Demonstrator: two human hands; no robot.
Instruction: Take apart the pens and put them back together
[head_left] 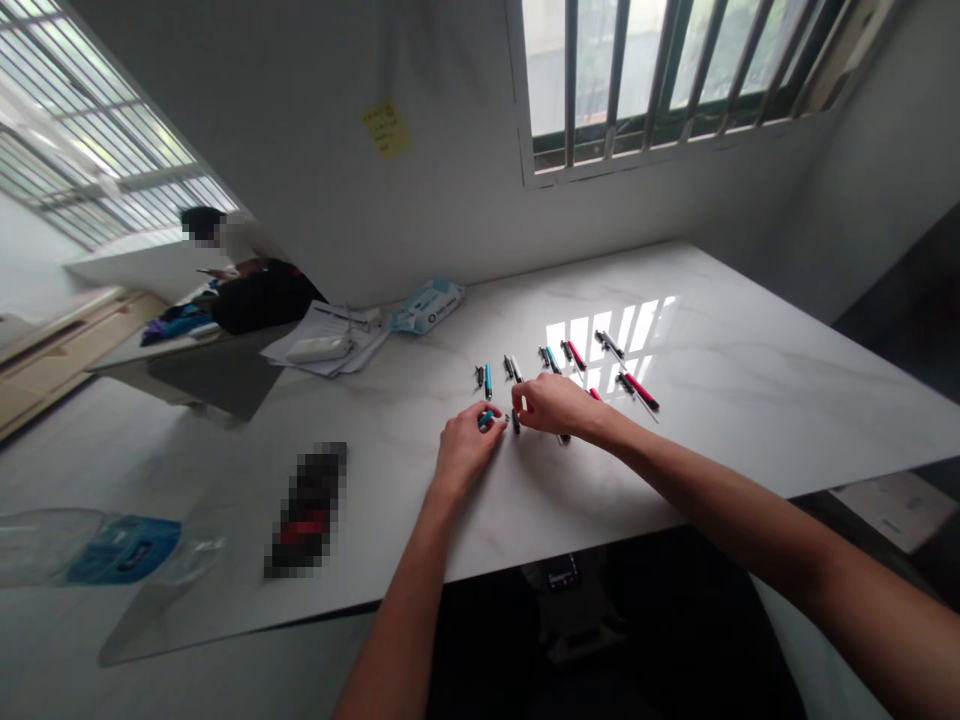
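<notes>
My left hand [471,440] rests on the white marbled table with its fingers closed around a short teal pen barrel [486,418]. My right hand [551,403] is just to the right, thumb and fingers pinched together. Directly below its fingertips is a small black pen part [516,422]; I cannot tell whether they grip it. Behind the hands lie pens taken apart: a teal barrel [488,380] beside a black piece [479,377], a white pen [516,368], another teal pen [553,358], and a red barrel [576,354]. My right hand and forearm partly hide other pieces.
At right lie another red barrel [643,391] and a dark pen [609,343]. A wipes pack [429,306] and papers [326,340] sit at the back left. A blurred dark object [306,510] and a plastic bottle [112,547] are at left. Another person [244,250] sits beyond.
</notes>
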